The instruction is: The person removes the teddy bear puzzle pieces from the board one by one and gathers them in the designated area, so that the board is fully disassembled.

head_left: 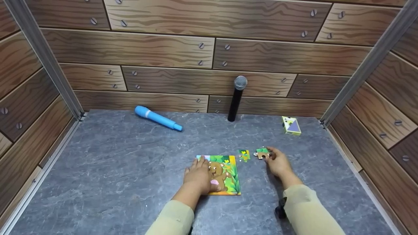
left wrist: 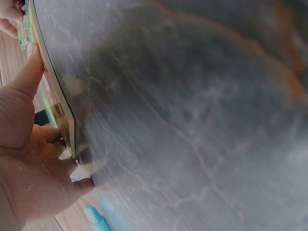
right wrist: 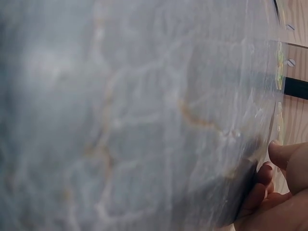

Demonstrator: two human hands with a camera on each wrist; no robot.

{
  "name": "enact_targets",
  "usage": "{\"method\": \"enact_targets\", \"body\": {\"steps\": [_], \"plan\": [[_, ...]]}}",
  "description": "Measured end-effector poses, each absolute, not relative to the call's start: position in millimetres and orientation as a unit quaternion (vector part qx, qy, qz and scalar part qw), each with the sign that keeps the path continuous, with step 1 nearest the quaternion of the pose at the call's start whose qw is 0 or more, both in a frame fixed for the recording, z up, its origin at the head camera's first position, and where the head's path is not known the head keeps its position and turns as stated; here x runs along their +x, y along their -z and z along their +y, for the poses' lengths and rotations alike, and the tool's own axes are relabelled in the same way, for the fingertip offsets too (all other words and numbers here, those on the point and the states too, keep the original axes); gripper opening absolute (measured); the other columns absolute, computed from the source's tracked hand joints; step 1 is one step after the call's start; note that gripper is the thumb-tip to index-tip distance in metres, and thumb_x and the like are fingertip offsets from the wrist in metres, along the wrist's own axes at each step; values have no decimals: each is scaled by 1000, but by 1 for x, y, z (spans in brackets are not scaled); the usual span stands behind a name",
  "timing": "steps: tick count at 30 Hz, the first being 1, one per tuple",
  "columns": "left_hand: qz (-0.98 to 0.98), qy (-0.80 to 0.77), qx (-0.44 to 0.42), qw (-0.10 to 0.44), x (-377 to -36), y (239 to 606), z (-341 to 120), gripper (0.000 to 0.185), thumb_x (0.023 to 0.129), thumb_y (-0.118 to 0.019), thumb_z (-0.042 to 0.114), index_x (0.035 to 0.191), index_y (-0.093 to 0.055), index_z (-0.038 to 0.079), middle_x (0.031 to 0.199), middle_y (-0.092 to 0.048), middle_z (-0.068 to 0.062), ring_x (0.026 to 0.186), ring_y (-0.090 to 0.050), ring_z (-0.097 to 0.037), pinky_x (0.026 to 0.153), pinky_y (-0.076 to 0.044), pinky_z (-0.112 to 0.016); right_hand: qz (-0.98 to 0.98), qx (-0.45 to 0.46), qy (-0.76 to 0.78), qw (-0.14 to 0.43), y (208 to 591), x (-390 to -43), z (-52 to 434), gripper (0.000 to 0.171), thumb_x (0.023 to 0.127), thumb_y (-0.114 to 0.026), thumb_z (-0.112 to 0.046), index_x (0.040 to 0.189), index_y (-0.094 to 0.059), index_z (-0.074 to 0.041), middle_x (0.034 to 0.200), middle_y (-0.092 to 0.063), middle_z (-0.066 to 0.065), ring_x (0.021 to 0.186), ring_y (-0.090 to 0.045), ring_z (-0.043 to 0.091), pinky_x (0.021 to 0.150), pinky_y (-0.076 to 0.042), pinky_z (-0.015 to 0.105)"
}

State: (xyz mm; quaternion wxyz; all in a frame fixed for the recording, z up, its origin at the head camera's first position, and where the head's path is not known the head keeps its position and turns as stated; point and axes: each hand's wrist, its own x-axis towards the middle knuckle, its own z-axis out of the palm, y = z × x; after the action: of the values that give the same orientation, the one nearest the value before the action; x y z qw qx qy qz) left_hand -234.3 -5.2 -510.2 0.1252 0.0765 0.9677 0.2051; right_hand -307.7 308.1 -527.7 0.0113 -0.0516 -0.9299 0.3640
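Head view shows the left hand (head_left: 197, 177) lying flat on the puzzle board (head_left: 228, 178), a card with a brown bear among green leaves. Its fingers are straight and spread, and they press on the left part of the board; the bear is just to the right of the fingertips. The board lies on the grey table (head_left: 114, 169).

The right hand (head_left: 277, 163) is to the right of the board and apart from it. Its fingers are bent around a loose puzzle piece (head_left: 262, 153), green with a brown part, and they pinch it at its right edge while the piece is on the table. A second small piece (head_left: 244, 155), green and yellow, lies between this piece and the board, just left of the right fingertips and touching neither hand.

Left wrist view shows the palm and thumb (left wrist: 26, 82) against the thin edge of the board (left wrist: 60, 113). Right wrist view is blurred; only curled fingertips (right wrist: 276, 154) are seen at the table surface.

Far beyond the fingers, near the wooden wall, lie a blue marker (head_left: 158, 118), a black microphone (head_left: 236, 98) standing upright, and a small card box (head_left: 291, 125).
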Motion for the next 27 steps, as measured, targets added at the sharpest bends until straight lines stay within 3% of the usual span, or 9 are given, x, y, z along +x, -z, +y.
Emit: {"method": "enact_targets", "body": {"steps": [7,14,27], "plan": [[966,-210,74,129,-235,512,-5,110,82,-86,59,163,-38,3,174,-24,-15,161,-17,-39,124,-22,-65,-934,-50,-354,17,529,-308,308,49,100,-64,0,148,-53,8,99,-63,18,90,-60,31,79,-50,42],[965,-216,73,129,-235,513,-5,110,81,-87,58,163,-38,2,174,-24,-15,161,-17,-40,124,-21,-66,-929,-57,-365,5,530,-308,305,53,103,-62,0,153,-47,8,138,-62,29,116,-63,40,96,-52,53],[964,-222,69,132,-235,512,-5,112,81,-87,59,164,-36,2,174,-23,-15,161,-16,-39,125,-19,-65,-930,-71,-362,7,530,-308,304,52,105,-62,-6,153,-49,5,130,-65,28,109,-63,37,93,-51,52]]}}
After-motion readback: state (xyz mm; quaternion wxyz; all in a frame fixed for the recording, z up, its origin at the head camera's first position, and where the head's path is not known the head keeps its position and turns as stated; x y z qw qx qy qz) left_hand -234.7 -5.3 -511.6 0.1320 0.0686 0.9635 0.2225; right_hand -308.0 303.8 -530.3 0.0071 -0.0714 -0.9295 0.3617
